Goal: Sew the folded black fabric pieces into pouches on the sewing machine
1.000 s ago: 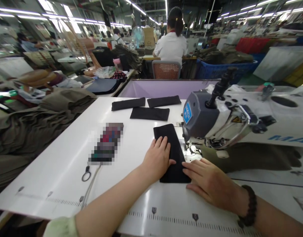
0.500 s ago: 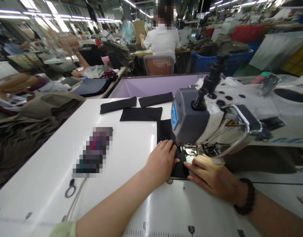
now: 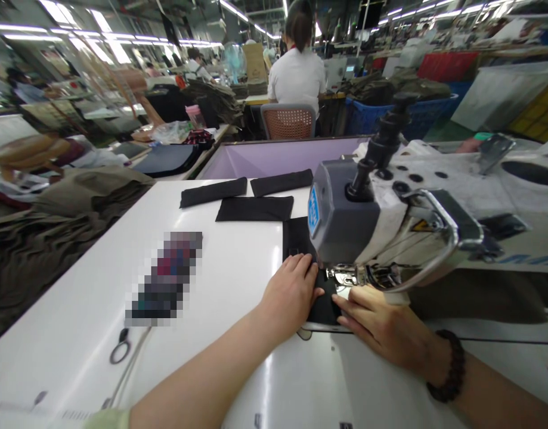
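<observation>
A black fabric piece (image 3: 325, 307) lies under the head of a sewing machine (image 3: 345, 208), partly hidden by my hands and the machine. My left hand (image 3: 294, 289) rests flat on it, left of the presser foot (image 3: 345, 277), with its fingers stretched forward. At the fabric's right edge, the extended fingertips of my right hand (image 3: 381, 319) touch it just in front of the foot. The fingers of this hand are also straight, and I see nothing gripped in them.
Beyond my left hand lie three folded black fabric pieces (image 3: 254, 208). A blurred-out phone-like object (image 3: 166, 274) with a cord and ring sits left on the white table (image 3: 224, 274). Brown cloth (image 3: 54, 250) is piled at far left. A person in white (image 3: 297, 77) sits ahead.
Both hands and the fabric stay nearly in place. The camera view has shifted slightly. The person ahead has lowered a raised hand out of sight.
</observation>
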